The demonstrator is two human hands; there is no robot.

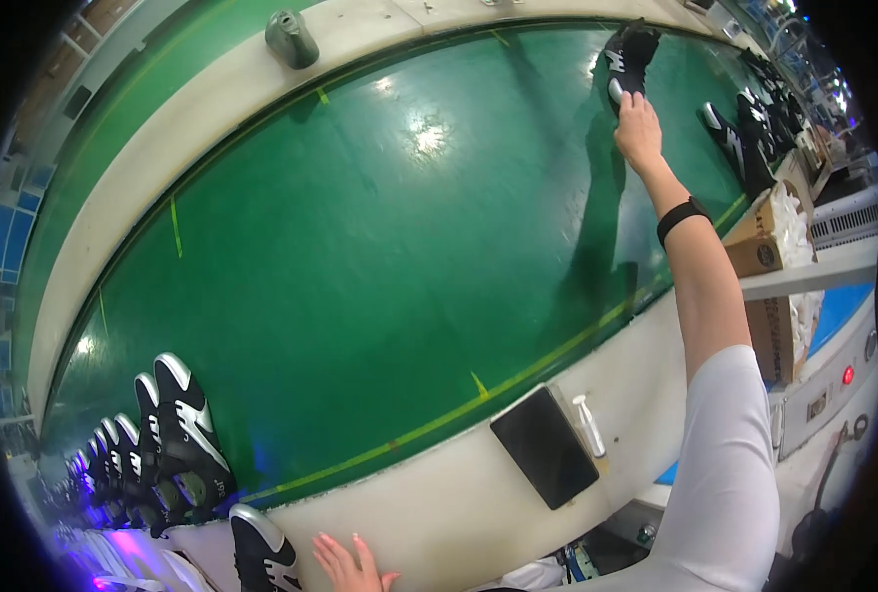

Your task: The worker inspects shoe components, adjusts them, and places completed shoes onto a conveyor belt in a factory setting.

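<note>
My right arm stretches across the green belt (390, 266) to its far side. Its hand (639, 130) grips the silver toe of a black shoe (628, 61) with white side markings. Down at the lower edge, my left hand (350, 564) shows its fingers apart, over the white ledge (439, 493). Nothing is in it. Just left of those fingers, a single black shoe (259, 548) with a silver toe sits on the ledge, partly cut off by the frame.
A row of similar shoes (187, 434) lines the belt's left end. More shoes (740, 143) stand at its right end. A dark tablet (545, 446) and a white tube (589, 426) lie on the near ledge. Cardboard boxes (765, 237) are at right; a dark green container (291, 39) stands on the far ledge.
</note>
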